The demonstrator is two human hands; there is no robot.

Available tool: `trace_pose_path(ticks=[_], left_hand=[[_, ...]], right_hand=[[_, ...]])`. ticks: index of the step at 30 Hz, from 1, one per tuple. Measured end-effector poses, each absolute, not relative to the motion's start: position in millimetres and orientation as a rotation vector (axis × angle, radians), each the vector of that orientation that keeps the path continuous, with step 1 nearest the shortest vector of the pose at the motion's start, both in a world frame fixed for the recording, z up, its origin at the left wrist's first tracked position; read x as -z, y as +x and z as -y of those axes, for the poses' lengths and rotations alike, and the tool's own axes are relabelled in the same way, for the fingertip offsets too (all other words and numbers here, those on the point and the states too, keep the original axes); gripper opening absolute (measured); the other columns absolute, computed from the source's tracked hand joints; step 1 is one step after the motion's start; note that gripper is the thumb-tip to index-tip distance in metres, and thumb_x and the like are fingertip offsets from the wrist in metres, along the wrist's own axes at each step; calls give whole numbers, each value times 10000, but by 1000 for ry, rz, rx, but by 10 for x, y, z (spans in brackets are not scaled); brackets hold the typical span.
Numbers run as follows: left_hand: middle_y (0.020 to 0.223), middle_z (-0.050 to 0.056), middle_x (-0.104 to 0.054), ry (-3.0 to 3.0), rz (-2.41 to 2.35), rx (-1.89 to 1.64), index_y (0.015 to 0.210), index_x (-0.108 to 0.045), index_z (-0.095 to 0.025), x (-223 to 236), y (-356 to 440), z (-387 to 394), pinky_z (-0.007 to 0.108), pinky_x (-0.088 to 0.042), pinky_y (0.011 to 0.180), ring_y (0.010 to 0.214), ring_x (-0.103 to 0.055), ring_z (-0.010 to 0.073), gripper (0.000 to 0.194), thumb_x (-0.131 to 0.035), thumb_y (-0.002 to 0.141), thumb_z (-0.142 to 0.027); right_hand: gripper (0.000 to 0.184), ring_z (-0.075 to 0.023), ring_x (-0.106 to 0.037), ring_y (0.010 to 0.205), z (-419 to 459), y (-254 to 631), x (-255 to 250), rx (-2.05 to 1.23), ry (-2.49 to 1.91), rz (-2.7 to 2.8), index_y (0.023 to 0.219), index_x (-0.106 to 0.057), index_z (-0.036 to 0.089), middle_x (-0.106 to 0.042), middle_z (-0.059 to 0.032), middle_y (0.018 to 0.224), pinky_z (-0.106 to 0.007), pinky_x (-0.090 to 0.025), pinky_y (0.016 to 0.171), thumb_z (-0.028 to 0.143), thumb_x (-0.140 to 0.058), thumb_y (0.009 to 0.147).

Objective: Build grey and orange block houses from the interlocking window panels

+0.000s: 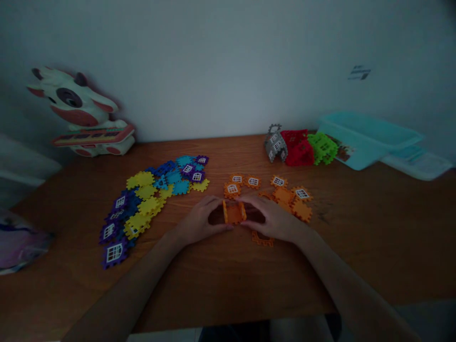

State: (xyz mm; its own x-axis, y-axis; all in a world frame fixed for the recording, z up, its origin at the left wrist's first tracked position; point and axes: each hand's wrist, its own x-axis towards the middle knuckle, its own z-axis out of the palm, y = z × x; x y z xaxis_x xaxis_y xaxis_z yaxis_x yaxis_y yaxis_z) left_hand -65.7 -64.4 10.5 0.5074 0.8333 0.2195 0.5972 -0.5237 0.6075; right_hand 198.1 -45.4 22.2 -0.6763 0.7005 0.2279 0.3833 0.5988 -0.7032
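I read the fingers of my left hand and right hand as curved around a small orange assembly of interlocking plastic panels, grasping it from either side; neither hand is clenched into a fist. I cannot tell whether the assembly rests on the wooden desk or sits slightly above it, but it is near the desk's middle. Just nearer me than my right hand lies an orange frame piece. Beyond my hands, loose orange window panels and orange square panels are scattered. Left of my left hand fans a heap of yellow, blue and purple panels. Along the far edge, right of centre, a grey toy house, a red toy house and a green toy house sit side by side, beside a turquoise plastic tub. A cow-shaped toy stands at the far left corner.
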Motion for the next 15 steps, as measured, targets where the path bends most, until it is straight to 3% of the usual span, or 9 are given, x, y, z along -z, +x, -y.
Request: trace_pose_path(ticks=[3, 8, 10, 13, 15], left_hand=[[1293, 93, -648, 2272, -1200, -705, 1343, -564, -252, -81, -653, 643, 432, -503, 1033, 1179, -621, 277, 676, -802, 779, -538], [1147, 72, -680, 2224, -1310, -735, 1140, -621, -223, -57, -635, 634, 407, -531, 922, 1045, -645, 251, 503, -809, 776, -515], [1072, 64, -684, 2209, -1375, -737, 1057, -617, -210, -47, -627, 631, 384, -537, 843, 966, -647, 242, 478, -820, 755, -520], [1035, 57, -679, 2222, -1397, -741, 1033, -602, -209, -39, -622, 630, 366, -530, 801, 928, -642, 234, 461, -810, 764, -520], [1039, 56, -678, 2248, -1380, -771, 1033, -600, -211, -43, -622, 632, 368, -528, 825, 948, -640, 235, 461, -816, 761, -514]], right_hand=[[565, -259, -548, 1352, 448, 1982, -207, -747, -890, 2372, 1457, -467, 318, -566, -79, 1478, -486, -474, 1121, 278, -678, 934], [636, -260, -628, 1242, 437, 2000, -189, -742, -957, 2289, 1455, -442, 297, -579, -104, 1455, -466, -529, 1049, 392, -734, 897], [521, -251, -678, 1122, 428, 2012, -209, -683, -985, 2241, 1340, -533, 262, -656, -106, 1329, -449, -559, 981, 427, -738, 890], [143, -217, -691, 946, 399, 2051, -255, -498, -973, 2224, 1045, -650, 233, -729, -69, 1039, -398, -567, 868, 349, -652, 962], [100, -201, -687, 886, 369, 2098, -283, -410, -955, 2241, 939, -676, 237, -739, -44, 937, -368, -553, 828, 303, -616, 985]])
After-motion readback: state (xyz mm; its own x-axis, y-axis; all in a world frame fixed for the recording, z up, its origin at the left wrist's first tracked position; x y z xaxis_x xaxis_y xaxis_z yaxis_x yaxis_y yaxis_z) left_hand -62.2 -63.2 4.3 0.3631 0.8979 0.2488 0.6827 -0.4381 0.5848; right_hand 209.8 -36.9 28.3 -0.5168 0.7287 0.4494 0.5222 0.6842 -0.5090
